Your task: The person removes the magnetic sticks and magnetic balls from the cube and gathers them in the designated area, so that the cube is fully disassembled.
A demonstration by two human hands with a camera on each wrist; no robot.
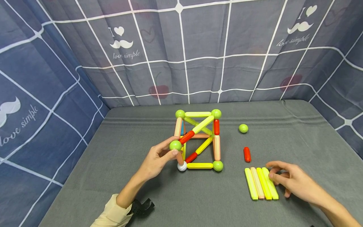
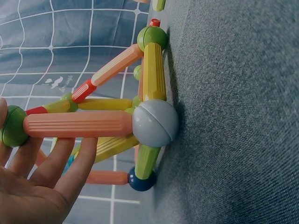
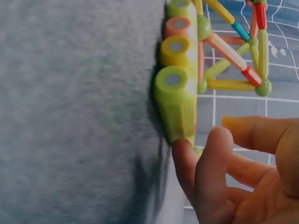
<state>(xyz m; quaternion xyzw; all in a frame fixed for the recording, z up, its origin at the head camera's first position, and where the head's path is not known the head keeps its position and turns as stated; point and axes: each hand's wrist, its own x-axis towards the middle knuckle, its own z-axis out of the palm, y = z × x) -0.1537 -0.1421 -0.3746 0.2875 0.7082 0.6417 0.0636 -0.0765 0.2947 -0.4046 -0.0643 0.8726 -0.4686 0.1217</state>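
My left hand [image 1: 156, 160] pinches a green ball [image 1: 175, 145] at the near left upper corner of a box-shaped frame of magnetic rods and balls. From that ball an orange rod [image 2: 79, 124] runs down to a white ball [image 2: 156, 123] on the table, with my fingers alongside it. A red rod [image 1: 187, 137] joined to a yellow-green rod [image 1: 203, 124] slants from the held ball to the far right green ball [image 1: 216, 113]. My right hand [image 1: 297, 183] has loosely bent fingers, a fingertip right at the outermost yellow-green rod [image 3: 175, 102] of a side-by-side row.
Beside that rod lie a yellow rod [image 1: 263, 183], a peach rod [image 1: 257, 183] and another yellow-green rod [image 1: 251, 183]. Behind the row are a short red rod [image 1: 247, 154] and a loose green ball [image 1: 243, 128]. A checked curtain [image 1: 204, 75] encloses the grey table [image 1: 113, 151].
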